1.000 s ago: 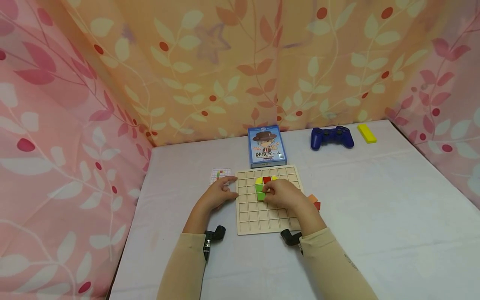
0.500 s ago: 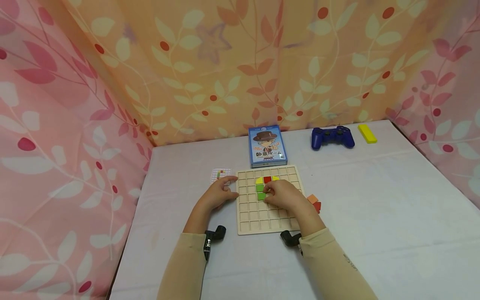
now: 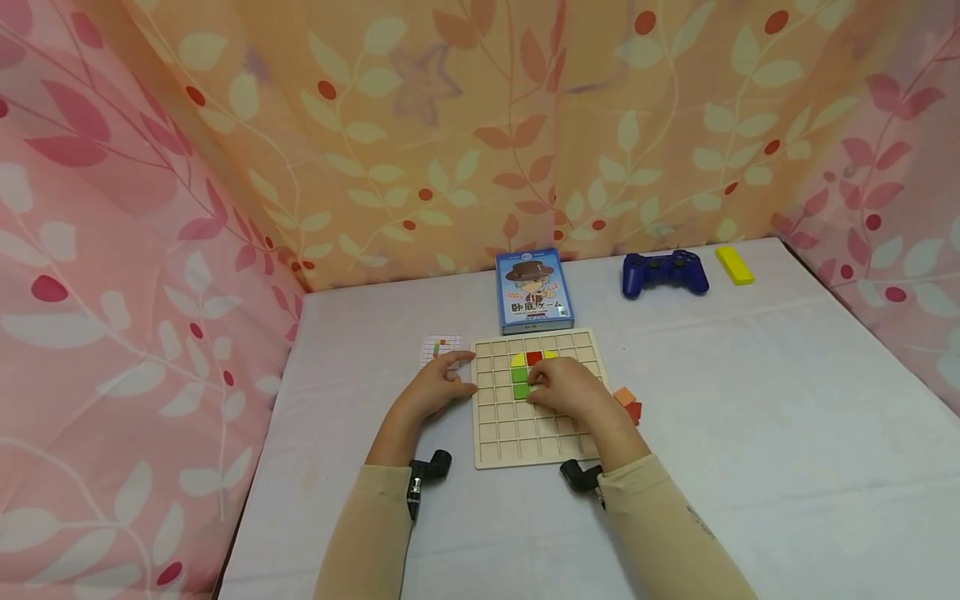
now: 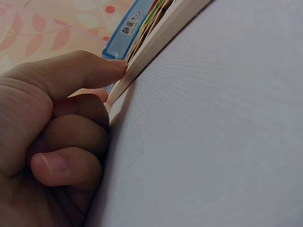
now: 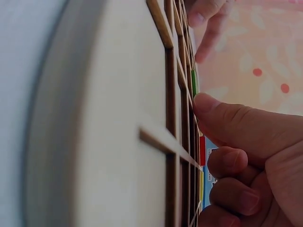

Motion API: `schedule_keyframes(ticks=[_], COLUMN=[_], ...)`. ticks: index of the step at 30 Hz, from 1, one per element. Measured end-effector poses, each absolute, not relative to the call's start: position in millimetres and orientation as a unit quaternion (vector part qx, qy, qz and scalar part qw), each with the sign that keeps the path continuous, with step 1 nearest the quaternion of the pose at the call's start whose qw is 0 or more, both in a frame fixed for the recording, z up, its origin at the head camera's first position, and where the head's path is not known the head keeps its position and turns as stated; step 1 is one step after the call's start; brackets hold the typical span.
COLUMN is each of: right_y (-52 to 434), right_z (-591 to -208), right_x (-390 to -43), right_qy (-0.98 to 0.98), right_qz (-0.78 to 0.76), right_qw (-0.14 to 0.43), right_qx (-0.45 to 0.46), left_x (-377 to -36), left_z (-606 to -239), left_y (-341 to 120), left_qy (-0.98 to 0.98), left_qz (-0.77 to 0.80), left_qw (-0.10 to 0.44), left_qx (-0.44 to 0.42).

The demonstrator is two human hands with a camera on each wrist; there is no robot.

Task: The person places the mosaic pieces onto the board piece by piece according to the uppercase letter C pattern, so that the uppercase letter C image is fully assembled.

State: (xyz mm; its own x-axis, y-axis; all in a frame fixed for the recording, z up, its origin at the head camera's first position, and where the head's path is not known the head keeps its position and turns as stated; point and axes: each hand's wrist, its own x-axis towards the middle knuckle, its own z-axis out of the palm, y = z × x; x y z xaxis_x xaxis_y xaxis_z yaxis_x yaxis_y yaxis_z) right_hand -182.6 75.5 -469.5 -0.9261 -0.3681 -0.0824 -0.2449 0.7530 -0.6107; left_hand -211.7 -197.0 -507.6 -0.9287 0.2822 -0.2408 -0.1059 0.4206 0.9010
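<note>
In the head view, my left hand (image 3: 437, 387) is at the left edge of a wooden grid board (image 3: 497, 433), index finger and thumb spread against it. The left wrist view shows the thumb (image 4: 90, 71) touching the board's side, other fingers curled. My right hand (image 3: 564, 386) is over the board, fingertips right beside two green tiles (image 3: 521, 392). Its thumb (image 5: 227, 111) is down at the grid in the right wrist view; I cannot tell whether it pinches a tile. A red tile (image 3: 534, 358) sits between yellow tiles (image 3: 518, 361) above the green ones.
A small pattern card (image 3: 442, 345) lies left of the board, partly behind the left hand. Orange (image 3: 624, 397) and red loose tiles (image 3: 633, 412) lie right of it. Behind stand a blue game box (image 3: 534, 292), a blue game controller (image 3: 664, 275) and a yellow block (image 3: 734, 266).
</note>
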Motion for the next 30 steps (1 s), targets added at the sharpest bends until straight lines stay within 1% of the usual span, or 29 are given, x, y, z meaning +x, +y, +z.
schedule_keyframes(ticks=[7, 13, 30], right_y=[75.8, 82.1, 115.1], right_z=[-467.2, -455.1, -422.3], right_x=[-184.1, -182.6, -171.5], right_qy=[0.931, 0.920, 0.905], right_qz=[-0.311, -0.340, -0.399], right_qw=[0.109, 0.108, 0.071], right_qx=[-0.160, -0.163, -0.128], left_x=[-210.8, -210.6, -209.3], left_z=[-505.7, -505.3, -503.8], left_y=[-195.5, -194.7, -195.5], left_qy=[0.823, 0.824, 0.830], left_qz=[0.535, 0.534, 0.526], left_qw=[0.185, 0.184, 0.182], left_qx=[0.054, 0.052, 0.041])
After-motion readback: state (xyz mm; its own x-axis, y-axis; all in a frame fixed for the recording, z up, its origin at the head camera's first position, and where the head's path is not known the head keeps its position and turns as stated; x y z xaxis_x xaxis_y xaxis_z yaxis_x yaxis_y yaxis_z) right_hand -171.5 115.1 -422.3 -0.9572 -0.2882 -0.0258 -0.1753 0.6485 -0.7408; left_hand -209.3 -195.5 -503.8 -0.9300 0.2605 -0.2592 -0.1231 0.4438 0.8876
